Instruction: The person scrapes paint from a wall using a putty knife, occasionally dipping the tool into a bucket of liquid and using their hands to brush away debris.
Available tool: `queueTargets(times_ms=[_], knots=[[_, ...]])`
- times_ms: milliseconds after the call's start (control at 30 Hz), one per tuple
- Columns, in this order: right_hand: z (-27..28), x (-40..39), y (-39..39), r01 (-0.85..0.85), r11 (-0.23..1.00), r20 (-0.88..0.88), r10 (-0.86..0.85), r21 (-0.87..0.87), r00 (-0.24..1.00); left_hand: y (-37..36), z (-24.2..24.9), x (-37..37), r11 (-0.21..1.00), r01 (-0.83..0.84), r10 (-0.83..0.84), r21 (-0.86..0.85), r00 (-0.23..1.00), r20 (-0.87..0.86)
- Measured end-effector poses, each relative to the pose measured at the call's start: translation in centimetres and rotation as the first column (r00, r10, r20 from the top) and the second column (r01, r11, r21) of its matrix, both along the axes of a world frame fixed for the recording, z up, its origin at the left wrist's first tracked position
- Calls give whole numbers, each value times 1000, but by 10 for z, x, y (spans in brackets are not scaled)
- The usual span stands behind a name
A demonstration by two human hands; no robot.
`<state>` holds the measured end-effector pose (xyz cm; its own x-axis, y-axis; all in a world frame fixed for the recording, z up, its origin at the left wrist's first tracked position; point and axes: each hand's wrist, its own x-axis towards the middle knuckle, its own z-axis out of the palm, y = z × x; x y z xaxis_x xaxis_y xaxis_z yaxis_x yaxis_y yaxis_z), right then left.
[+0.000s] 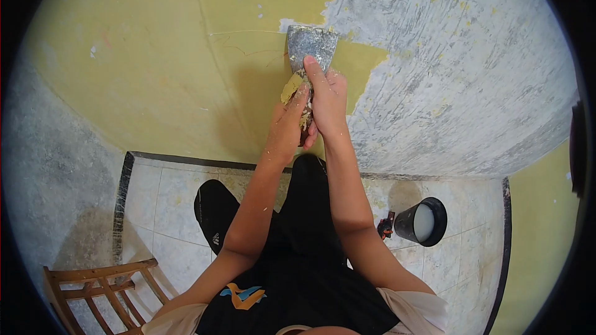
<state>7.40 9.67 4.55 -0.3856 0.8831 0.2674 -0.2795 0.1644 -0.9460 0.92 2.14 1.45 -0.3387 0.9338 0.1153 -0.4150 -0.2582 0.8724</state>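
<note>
Left hand (287, 121) and right hand (329, 96), both closed, grip a scraper (312, 42) of flared, paint-flecked metal; I see an adidas logo (216, 239) on black trousers (214, 208).

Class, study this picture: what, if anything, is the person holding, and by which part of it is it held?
A scraper, held by its handle in both the left grip and the right grip; the right thumb lies on the blade.
</note>
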Motion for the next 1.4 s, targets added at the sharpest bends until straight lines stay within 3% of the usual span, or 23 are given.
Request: queueTargets(times_ms=[300,367,600,700,800,900,967,1033,1100,1167,1200,1267,1300,1367,1400], knots=[[4,-4,0,-17,999,-50,15,-35,999,-4,10,2,1000,16,-16,-2,1000,12],[-5,-8,7,32,997,-31,-30,66,999,-5,15,3,999,-38,38,-10,999,-19],[51,-4,5,-29,999,-64,28,-14,998,6,52,-9,998,68,-67,12,996,-64],[39,0,-6,37,999,-48,-38,-15,998,4,28,-8,998,59,-58,19,998,-38],[-10,-2,2,-41,999,29,41,-1,999,-4,-1,-6,1000,8,-9,-30,999,-42],[-35,-6,-5,-38,998,2,38,-46,999,-15,-30,-11,998,-13,5,-54,990,-139],[-42,-2,-18,-217,960,98,236,-176,967,-31,-52,-20,999,30,-33,-45,997,-75],[-59,-10,-32,-300,946,298,323,-119,898,-54,-102,-36,994,97,-84,-40,963,254],[-85,-27,-51,-492,869,311,482,-50,819,-81,-151,-51,941,118,-293,316,752,590],[-130,-43,-65,-481,876,382,430,42,818,-103,-191,-61,819,-26,-518,574,397,757],[-156,-47,-70,-474,870,451,372,134,811,-111,-226,-67,819,-31,-515,573,400,758],[-221,-51,-72,-487,867,515,370,109,774,-126,-291,-70,900,-226,-344,372,157,926],[-240,-51,-76,-490,867,575,356,91,737,-133,-293,-66,896,-236,-346,375,159,925],[-241,-35,-86,-465,885,537,378,31,754,-136,-278,-62,972,-66,-167,224,474,864],[-241,-25,-89,-438,898,502,402,-50,766,-135,-262,-61,973,-64,-165,221,472,866]])
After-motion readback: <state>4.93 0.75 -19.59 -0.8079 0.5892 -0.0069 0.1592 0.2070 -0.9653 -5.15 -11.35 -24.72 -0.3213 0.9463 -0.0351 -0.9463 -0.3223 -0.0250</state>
